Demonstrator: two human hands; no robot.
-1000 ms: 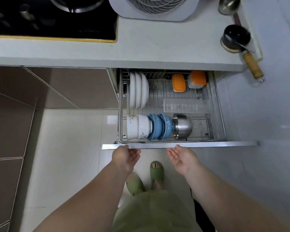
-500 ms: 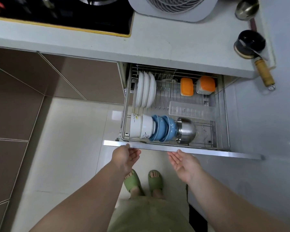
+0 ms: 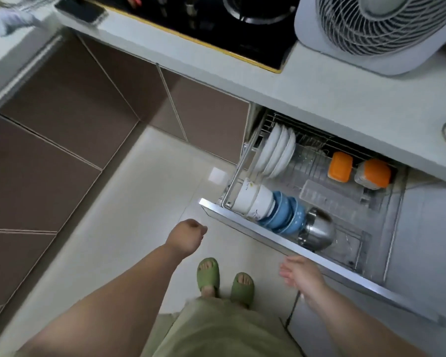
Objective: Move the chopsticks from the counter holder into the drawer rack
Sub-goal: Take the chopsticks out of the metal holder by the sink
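The drawer rack (image 3: 236, 176) stands pulled out under the counter, a wire frame behind a metal front edge (image 3: 307, 251). It holds upright white plates (image 3: 276, 153), stacked white and blue bowls (image 3: 271, 210), a steel bowl (image 3: 318, 231), a clear plastic tray (image 3: 330, 199) and two orange-lidded boxes (image 3: 340, 166). My left hand (image 3: 187, 237) hangs off the drawer's left corner, fingers curled, holding nothing. My right hand (image 3: 300, 275) is open just below the drawer front, apart from it. No chopsticks or counter holder can be made out.
A black gas hob (image 3: 216, 24) and a white fan (image 3: 381, 32) sit on the counter (image 3: 345, 99). A dark phone (image 3: 81, 9) lies at the counter's left end. Brown cabinet doors (image 3: 62, 150) line the left. Pale floor tiles lie below, with my green slippers (image 3: 209, 275).
Both hands have left the drawer front and dropped back. My left hand has curled shut. The view has swung left, so the drawer now sits at the right.
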